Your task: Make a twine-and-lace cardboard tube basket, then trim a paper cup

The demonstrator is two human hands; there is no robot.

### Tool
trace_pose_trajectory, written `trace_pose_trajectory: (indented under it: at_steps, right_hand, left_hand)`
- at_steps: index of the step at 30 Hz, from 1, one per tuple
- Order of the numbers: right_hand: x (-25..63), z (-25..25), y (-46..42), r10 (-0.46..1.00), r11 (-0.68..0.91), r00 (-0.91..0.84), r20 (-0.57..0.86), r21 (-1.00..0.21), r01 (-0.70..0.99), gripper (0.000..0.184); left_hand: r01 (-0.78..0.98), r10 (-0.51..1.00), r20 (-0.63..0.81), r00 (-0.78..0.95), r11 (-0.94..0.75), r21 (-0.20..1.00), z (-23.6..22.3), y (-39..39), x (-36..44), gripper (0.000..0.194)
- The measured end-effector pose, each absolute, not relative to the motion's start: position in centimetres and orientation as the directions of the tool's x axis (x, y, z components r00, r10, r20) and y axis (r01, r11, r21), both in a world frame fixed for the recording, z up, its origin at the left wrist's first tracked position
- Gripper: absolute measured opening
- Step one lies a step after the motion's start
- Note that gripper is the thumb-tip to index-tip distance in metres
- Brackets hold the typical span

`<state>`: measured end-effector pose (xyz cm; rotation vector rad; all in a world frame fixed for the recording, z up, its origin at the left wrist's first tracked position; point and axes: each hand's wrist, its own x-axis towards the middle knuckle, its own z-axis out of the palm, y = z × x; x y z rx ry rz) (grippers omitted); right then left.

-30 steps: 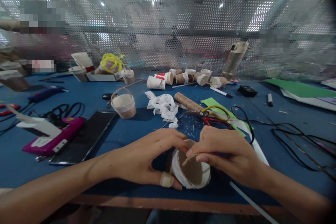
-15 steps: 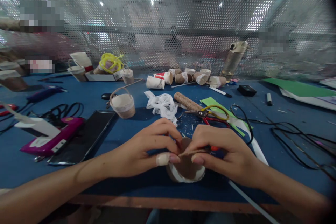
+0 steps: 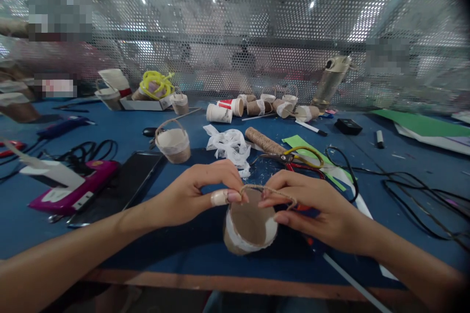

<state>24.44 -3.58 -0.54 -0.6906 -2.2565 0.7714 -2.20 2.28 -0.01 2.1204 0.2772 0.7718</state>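
A small paper cup (image 3: 253, 220) wrapped in brown, with a white band round its rim, stands tilted toward me near the table's front edge. Above its far rim, my left hand (image 3: 205, 188), with a bandage on the thumb, pinches one end of a short piece of twine (image 3: 273, 190). The twine runs rightward across the fingers of my right hand (image 3: 319, 205), its other end curling down near the thumb. That thumb is apart from the fingers, by the cup's right side. A blue and orange tool (image 3: 309, 240) is mostly hidden under my right hand.
Beyond the hands lie crumpled white lace (image 3: 227, 146), a twine roll (image 3: 264, 141) and scissors (image 3: 288, 157). A finished-looking handled cup (image 3: 174, 145) stands left, near a phone (image 3: 137, 176) and a magenta power strip (image 3: 86, 190). Black cables (image 3: 414, 195) spread right; several cups line the back.
My right thumb has parted from the fingers, leaving the twine lying across them. The twine is now stretched higher over the far rim, and the cup has shifted slightly left, showing more of its inside.
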Motion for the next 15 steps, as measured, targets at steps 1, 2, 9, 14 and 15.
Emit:
trace_pose_trajectory:
  at_steps: [1, 2, 9, 14, 15]
  right_hand:
    - [24.43, -0.44, -3.69, 0.635, 0.692, -0.66, 0.402, -0.676, 0.255, 0.023]
    - [24.4, -0.32, -3.78, 0.627, 0.695, -0.667, 0.403, -0.676, 0.246, 0.023]
    - [23.62, 0.31, -3.69, 0.449, 0.826, -0.725, 0.523, -0.552, 0.113, 0.03]
    - [23.87, 0.16, -3.83, 0.514, 0.762, -0.746, 0.423, -0.624, 0.172, 0.035]
    - [23.95, 0.14, -3.91, 0.523, 0.751, -0.748, 0.409, -0.635, 0.178, 0.035]
  left_hand:
    - [-0.06, 0.457, 0.423, 0.783, -0.621, 0.782, 0.06, 2.25, -2.28, 0.014]
    - [-0.051, 0.464, 0.419, 0.78, -0.621, 0.783, 0.11, 2.25, -2.36, 0.014]
    - [-0.004, 0.446, 0.406, 0.798, -0.669, 0.743, 0.19, 2.45, -2.75, 0.01]
    - [0.029, 0.453, 0.381, 0.806, -0.673, 0.739, 0.08, 2.47, -2.81, 0.011]
    - [0.031, 0.454, 0.377, 0.808, -0.671, 0.741, 0.05, 2.45, -2.79, 0.011]
